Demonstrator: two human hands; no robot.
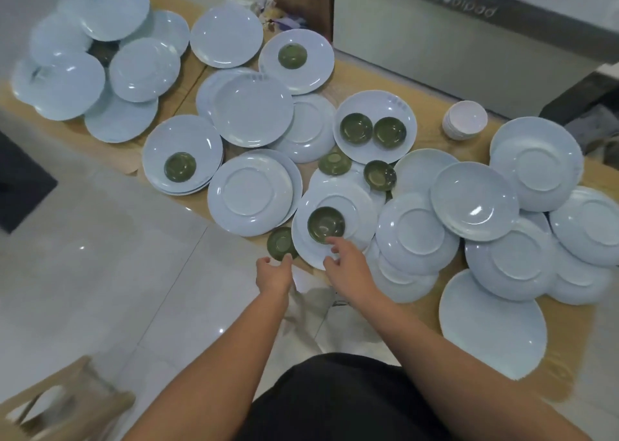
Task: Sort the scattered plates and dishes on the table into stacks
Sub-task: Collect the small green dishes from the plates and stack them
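Plates (251,109) in pale blue cover a wooden table (192,72) that runs from the upper left of the frame to the lower right. Some lie face up, some upturned, and many overlap. A loose heap (100,58) of them fills the upper left. Small green dishes (356,128) sit among them: 2 side by side on a plate right of centre, 1 on a plate in the upper middle, 1 on a plate left of centre, and 2 more just below the pair.

Low in the middle, the left hand (274,271) is at the table's near edge, where an edge dish (280,243) lies upturned, right against the rim of an upturned plate (355,202). Its fingers are loosely curled, with a narrow gap between thumb and forefinger, and hold nothing. The tips are at the dish's near rim, but I cannot tell whether they touch it.

Just to its right, the right hand (348,263) is over the same upturned plate. Its fingers are relaxed and spread and grip nothing. The forefinger tip is at the near rim of a centre dish (326,224), which sits open side up on that plate.

White bowls (464,120) are stacked at the upper right, near a steel cabinet (469,45). White floor tiles (100,239) fill the left, and a wooden stool (67,403) is at the lower left.
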